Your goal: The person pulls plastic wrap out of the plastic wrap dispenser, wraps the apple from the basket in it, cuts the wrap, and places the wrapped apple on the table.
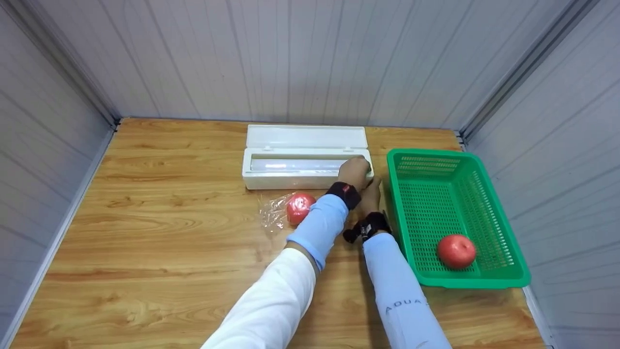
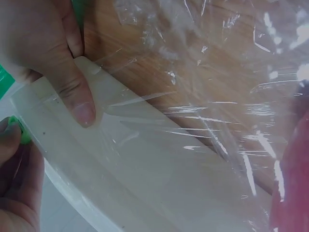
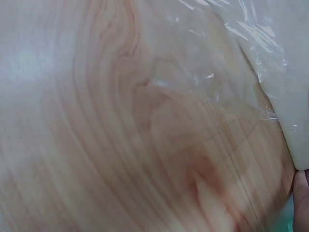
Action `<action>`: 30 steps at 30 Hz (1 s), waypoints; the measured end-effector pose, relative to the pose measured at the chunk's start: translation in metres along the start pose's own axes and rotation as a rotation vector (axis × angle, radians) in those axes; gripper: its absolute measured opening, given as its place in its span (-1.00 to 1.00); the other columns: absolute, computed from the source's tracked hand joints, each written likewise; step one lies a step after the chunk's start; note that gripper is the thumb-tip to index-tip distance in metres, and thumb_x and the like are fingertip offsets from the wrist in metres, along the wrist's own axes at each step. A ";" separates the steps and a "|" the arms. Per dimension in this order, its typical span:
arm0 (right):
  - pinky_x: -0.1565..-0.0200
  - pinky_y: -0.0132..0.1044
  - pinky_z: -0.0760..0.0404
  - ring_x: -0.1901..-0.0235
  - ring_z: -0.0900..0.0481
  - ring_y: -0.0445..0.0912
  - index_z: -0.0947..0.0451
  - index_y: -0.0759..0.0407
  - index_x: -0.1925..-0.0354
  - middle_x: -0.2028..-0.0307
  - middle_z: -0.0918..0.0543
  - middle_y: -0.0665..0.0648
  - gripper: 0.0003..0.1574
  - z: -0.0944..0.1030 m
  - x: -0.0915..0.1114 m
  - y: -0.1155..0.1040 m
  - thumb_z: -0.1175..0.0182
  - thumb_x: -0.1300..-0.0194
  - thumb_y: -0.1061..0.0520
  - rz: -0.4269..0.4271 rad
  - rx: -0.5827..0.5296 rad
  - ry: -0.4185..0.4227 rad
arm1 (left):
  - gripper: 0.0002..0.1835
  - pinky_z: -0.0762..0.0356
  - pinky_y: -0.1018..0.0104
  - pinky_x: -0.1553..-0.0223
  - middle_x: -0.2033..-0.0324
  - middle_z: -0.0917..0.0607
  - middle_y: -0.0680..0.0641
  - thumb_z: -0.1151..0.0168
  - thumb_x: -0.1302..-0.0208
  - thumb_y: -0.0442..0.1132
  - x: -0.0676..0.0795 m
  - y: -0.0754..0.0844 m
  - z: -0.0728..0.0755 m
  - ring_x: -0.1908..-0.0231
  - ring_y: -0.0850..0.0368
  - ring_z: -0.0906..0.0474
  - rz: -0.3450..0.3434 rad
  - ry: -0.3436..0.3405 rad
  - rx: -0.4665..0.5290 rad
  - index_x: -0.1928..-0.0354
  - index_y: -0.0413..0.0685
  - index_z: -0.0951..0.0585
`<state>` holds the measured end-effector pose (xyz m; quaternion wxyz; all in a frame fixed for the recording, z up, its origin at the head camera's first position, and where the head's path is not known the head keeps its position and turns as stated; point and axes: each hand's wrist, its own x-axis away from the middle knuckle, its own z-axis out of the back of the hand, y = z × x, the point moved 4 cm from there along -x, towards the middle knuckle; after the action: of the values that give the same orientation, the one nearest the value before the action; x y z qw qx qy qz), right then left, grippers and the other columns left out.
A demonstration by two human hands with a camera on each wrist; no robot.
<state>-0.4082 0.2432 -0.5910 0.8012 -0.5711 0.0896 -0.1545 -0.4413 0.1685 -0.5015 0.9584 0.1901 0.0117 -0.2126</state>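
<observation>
A white cling film box (image 1: 290,182) stands with its lid (image 1: 306,137) raised, a roll of film (image 1: 295,165) inside. My left hand (image 1: 354,172) is over its right end; in the left wrist view the fingers of the left hand (image 2: 19,179) pinch a small green slider (image 2: 20,129) at the box's edge. My right hand (image 1: 370,194) grips the front right corner, its thumb (image 2: 77,99) flat on the front face. Clear cling film (image 2: 193,101) spreads over that face toward a red apple (image 1: 299,207), which lies in crumpled film before the box.
To the right stands a green basket (image 1: 426,208) with another red apple (image 1: 456,252) in it. The wooden table (image 1: 160,232) is bounded by panel walls at the back (image 1: 310,63) and both sides.
</observation>
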 end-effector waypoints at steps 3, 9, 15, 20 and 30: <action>0.12 -0.24 -0.46 0.11 -0.50 0.04 -0.15 0.21 -0.10 0.03 -0.54 0.28 -0.39 -0.001 0.000 0.002 -0.21 -0.18 0.14 -0.029 0.014 -0.006 | -0.86 -0.63 0.24 0.20 0.24 -0.69 0.00 -0.31 -0.09 -0.16 0.002 -0.002 0.001 0.19 0.09 -0.63 0.010 0.014 -0.007 0.31 0.01 -0.74; 0.07 -0.23 -0.45 0.06 -0.47 0.03 -0.13 0.18 -0.11 -0.01 -0.51 0.25 -0.37 -0.004 0.001 0.002 -0.22 -0.19 0.12 -0.069 0.008 -0.023 | -0.84 -0.63 0.19 0.25 0.27 -0.70 0.01 -0.32 -0.09 -0.05 0.005 -0.006 0.003 0.22 0.09 -0.63 0.031 0.035 -0.055 0.40 0.05 -0.73; -0.01 -0.14 -0.46 0.00 -0.47 0.07 -0.10 0.21 -0.14 -0.04 -0.51 0.29 -0.32 -0.006 0.003 -0.002 -0.21 -0.15 0.16 -0.067 0.029 -0.008 | -0.88 -0.64 0.19 0.25 0.26 -0.72 0.04 -0.28 -0.13 -0.10 0.007 -0.008 0.004 0.22 0.10 -0.65 0.054 0.023 -0.092 0.34 0.11 -0.74; -0.14 -0.10 -0.42 -0.10 -0.43 0.12 -0.07 0.29 -0.20 -0.08 -0.47 0.35 -0.23 -0.008 0.000 -0.002 -0.22 -0.15 0.14 -0.066 0.061 -0.005 | -0.83 -0.64 0.23 0.25 0.25 -0.74 0.10 -0.21 -0.18 -0.18 0.008 -0.013 0.007 0.21 0.15 -0.66 0.072 0.019 -0.126 0.27 0.24 -0.74; -0.13 -0.11 -0.40 -0.06 -0.41 0.10 -0.08 0.28 -0.11 -0.08 -0.43 0.34 -0.28 -0.003 -0.001 -0.002 -0.25 -0.17 0.06 -0.104 0.044 -0.015 | -0.81 -0.64 0.22 0.25 0.25 -0.75 0.08 -0.37 0.01 -0.19 0.013 -0.027 0.015 0.22 0.15 -0.67 0.080 0.049 -0.102 0.29 0.19 -0.74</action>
<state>-0.4102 0.2407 -0.5904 0.8052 -0.5583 0.0502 -0.1935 -0.4411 0.1350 -0.4986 0.9740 0.1463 0.0386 -0.1684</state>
